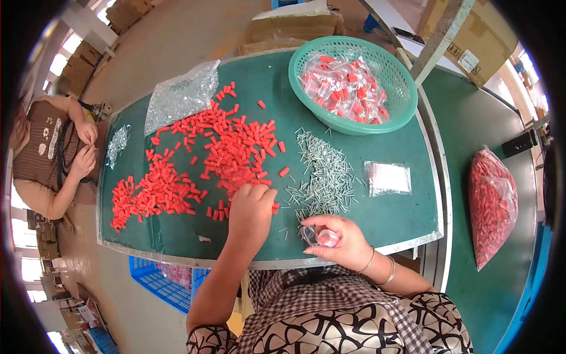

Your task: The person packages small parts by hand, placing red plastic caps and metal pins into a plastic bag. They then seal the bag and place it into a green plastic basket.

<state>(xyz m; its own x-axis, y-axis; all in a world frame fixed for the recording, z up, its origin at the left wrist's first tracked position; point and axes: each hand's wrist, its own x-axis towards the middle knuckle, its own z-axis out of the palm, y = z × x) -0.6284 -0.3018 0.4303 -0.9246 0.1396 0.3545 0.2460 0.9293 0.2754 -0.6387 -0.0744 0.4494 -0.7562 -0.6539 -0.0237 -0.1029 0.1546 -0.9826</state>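
My left hand (250, 213) reaches into the near edge of the pile of red plastic caps (236, 153); its fingers are bent together over the caps, and what they pinch is hidden. In my right hand (342, 241), thumb and fingers curl round a small clear plastic bag (310, 235) with something pale and pinkish at the palm. Just beyond that hand lies a heap of silver screws (324, 177). Another heap of red caps (156, 189) spreads over the left part of the green table (377, 221). A stack of small clear bags (388, 179) lies right of the screws.
A green basket (407, 97) at the back holds bagged red pieces. A large clear bag (183, 97) lies back left. At the left edge sits a co-worker (53, 147), both hands near small screws (118, 145). A full red bag (492, 206) rests on the right-hand table.
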